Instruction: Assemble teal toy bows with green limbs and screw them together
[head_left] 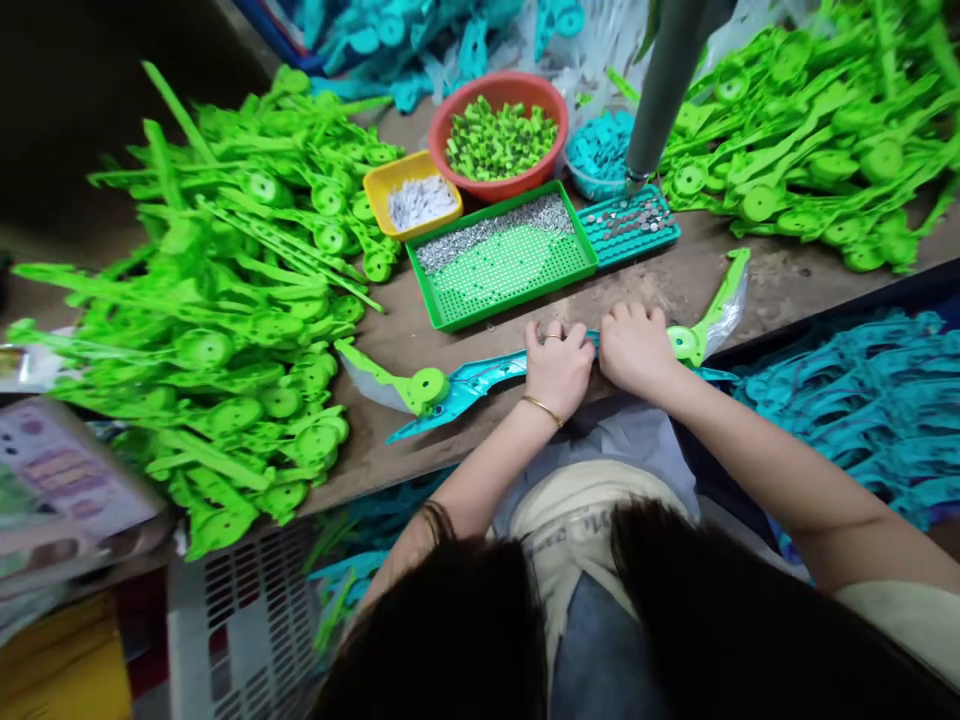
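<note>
A long blue plastic bow-shaped part (487, 372) lies along the front edge of the bench, with a green arm (426, 388) at its left end and another green arm (686, 343) at its right end. My left hand (559, 365) is closed over the middle of the blue part, fingers curled. Right beside it, my right hand (635, 345) is also closed on the blue part, its knuckles up. Both hands hide the part's centre, and I cannot see whether a small piece is between the fingers.
Green plastic arms are heaped at left (247, 330) and right (817, 140). Behind my hands stand a green tray (502, 260) of small metal pieces, a blue tray (634, 225), a yellow dish (379, 195) and a red bowl (487, 180). A grey metal post (667, 90) hangs over the blue tray.
</note>
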